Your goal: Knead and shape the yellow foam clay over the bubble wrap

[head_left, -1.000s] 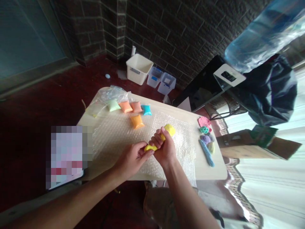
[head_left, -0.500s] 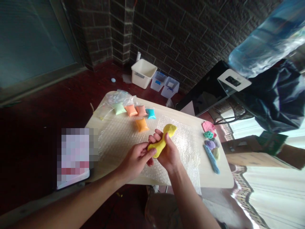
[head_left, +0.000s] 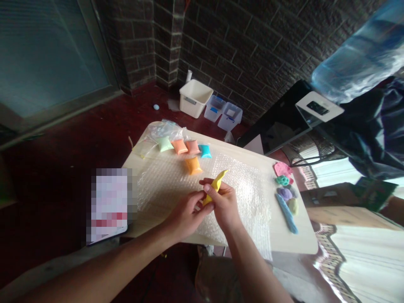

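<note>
A lump of yellow modelling clay [head_left: 216, 183], long and narrowing to a bent tip at the top, is held between both hands above the table. My left hand [head_left: 188, 212] pinches its lower end. My right hand [head_left: 224, 203] wraps round its middle, the thumb pressed on the front. Fingers cover part of the clay. Under the hands lies a sheet of bubble wrap [head_left: 249, 189]. Just beyond them sits an orange packet of clay [head_left: 193, 166]. Behind it, a row holds a pale green packet [head_left: 164, 144], two orange-pink packets [head_left: 179, 146] and a turquoise packet [head_left: 205, 151].
On the table's right side are a blue clay roll [head_left: 286, 213], a purple lump [head_left: 285, 193], a green piece [head_left: 282, 180] and a pink piece [head_left: 283, 169]. A blurred-out panel [head_left: 110, 202] stands at the left edge. Plastic bins [head_left: 193, 105] stand on the floor behind.
The yellow clay has been turned and squeezed, so it now shows a narrow edge and a thin bent tip. My right fingers have closed further round it. The view has shifted slightly.
</note>
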`<action>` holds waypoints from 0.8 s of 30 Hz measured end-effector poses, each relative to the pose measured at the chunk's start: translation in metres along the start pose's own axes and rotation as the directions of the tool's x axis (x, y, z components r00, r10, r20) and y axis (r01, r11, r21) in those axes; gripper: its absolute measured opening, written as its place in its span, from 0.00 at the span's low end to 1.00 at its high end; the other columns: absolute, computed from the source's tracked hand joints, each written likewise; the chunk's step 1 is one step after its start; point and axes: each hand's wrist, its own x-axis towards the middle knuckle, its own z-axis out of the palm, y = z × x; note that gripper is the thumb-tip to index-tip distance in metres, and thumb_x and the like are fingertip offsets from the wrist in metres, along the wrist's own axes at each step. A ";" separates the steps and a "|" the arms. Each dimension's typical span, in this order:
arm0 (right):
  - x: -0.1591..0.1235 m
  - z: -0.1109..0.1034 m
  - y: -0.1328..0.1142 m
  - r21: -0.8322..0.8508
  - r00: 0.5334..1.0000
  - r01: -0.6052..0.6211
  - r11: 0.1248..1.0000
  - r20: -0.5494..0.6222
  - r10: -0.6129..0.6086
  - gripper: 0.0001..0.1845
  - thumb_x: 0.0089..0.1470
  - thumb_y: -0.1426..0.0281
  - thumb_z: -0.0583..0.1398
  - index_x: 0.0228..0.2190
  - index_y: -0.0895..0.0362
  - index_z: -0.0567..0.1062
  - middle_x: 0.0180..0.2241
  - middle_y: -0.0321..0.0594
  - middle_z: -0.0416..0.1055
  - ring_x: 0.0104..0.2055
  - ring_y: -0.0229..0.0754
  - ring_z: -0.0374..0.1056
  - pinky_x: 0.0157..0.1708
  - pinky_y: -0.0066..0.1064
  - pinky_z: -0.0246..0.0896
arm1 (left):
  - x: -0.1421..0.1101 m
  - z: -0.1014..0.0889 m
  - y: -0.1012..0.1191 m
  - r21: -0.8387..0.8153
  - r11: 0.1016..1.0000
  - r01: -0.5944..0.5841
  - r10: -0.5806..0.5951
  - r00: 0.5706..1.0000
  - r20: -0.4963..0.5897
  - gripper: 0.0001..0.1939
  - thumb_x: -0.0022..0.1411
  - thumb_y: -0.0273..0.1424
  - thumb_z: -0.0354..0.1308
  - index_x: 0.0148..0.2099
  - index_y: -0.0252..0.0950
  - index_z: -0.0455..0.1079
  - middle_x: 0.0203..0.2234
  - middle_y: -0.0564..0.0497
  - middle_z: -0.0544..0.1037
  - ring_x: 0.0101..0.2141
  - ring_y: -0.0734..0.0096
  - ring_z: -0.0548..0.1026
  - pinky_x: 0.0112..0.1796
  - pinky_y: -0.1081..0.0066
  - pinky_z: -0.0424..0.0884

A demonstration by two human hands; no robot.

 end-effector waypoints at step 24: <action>0.005 -0.003 -0.013 0.445 0.981 -0.167 0.880 0.161 0.105 0.24 0.43 0.61 0.78 0.21 0.54 0.70 0.19 0.25 0.61 0.21 0.32 0.56 0.35 0.29 0.70 | -0.004 0.001 0.020 -0.472 0.779 0.412 -0.334 0.911 0.243 0.25 0.63 0.54 0.63 0.41 0.34 0.70 0.26 0.50 0.77 0.27 0.71 0.75 0.32 0.69 0.70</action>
